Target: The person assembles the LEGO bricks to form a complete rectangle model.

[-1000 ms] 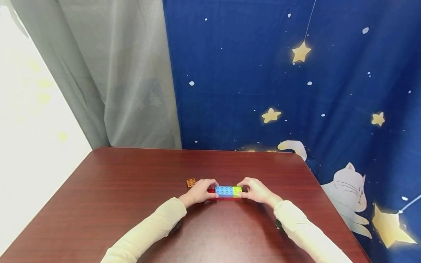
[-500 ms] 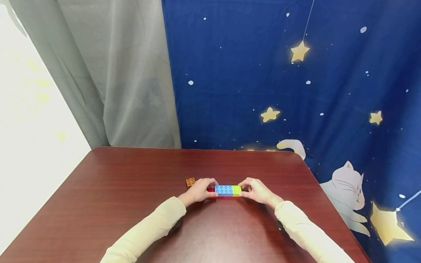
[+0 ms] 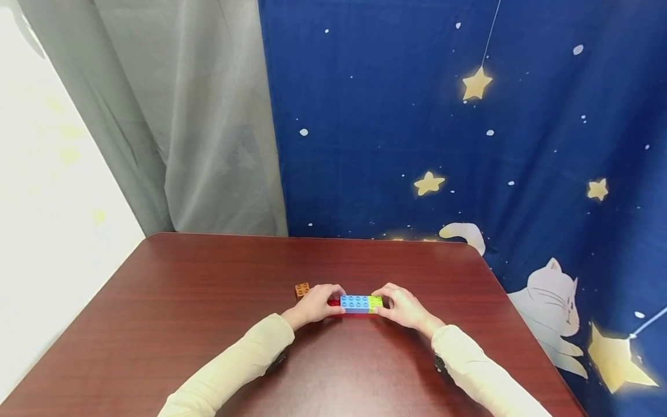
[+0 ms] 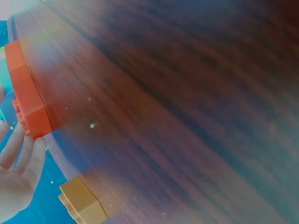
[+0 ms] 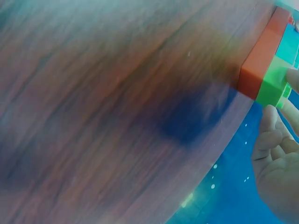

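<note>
A long red toy building brick (image 5: 264, 56) lies on the table as a base, with a blue brick (image 3: 355, 302) and a lime green brick (image 3: 376, 300) side by side on it. At the left end, where some red studs show, my left hand (image 3: 315, 303) holds the red brick, its thumb in front and its fingers behind, close to the blue brick. My right hand (image 3: 407, 305) pinches the lime green brick at the right end, thumb in front and a finger on the far side. In the right wrist view the fingers are beside the green brick.
An orange four-stud brick (image 3: 301, 290) stands just behind my left hand. The brown wooden table (image 3: 208, 278) extends around the bricks. Behind its far edge hang a grey curtain (image 3: 224, 145) and a blue star-patterned curtain (image 3: 365, 145).
My right hand has shifted slightly left, its thumb and finger now further along the lime green brick. My left hand and the bricks stay almost where they were.
</note>
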`<state>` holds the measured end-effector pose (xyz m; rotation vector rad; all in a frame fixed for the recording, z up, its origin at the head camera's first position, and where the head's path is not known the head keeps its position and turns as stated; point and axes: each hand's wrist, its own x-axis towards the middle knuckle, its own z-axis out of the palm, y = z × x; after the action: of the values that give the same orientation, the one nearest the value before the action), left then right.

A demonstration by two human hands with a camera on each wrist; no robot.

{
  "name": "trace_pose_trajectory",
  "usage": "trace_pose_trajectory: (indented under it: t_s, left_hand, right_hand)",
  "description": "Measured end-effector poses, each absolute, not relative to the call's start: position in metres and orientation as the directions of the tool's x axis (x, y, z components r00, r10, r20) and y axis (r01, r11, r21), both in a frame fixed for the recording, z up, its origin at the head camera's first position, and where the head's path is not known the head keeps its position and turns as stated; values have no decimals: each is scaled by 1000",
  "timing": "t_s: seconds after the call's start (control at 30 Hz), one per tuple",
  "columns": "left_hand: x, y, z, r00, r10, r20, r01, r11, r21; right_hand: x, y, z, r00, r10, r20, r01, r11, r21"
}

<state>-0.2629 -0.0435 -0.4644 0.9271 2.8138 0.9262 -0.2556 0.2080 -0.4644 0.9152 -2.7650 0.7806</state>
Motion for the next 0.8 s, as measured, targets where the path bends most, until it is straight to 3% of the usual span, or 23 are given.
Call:
trace_pose_trajectory:
  t_s: [0.47, 0.8]
  left_hand:
    - [-260, -50, -459, -813, 565, 141, 536, 631, 561]
    - [-278, -80, -450, -821, 473, 320, 568, 621, 539]
  right_hand:
    - [-256, 202, -466, -803, -519, 293, -592, 633, -499]
    - [-258, 202, -466, -803, -520, 291, -590, 625, -511]
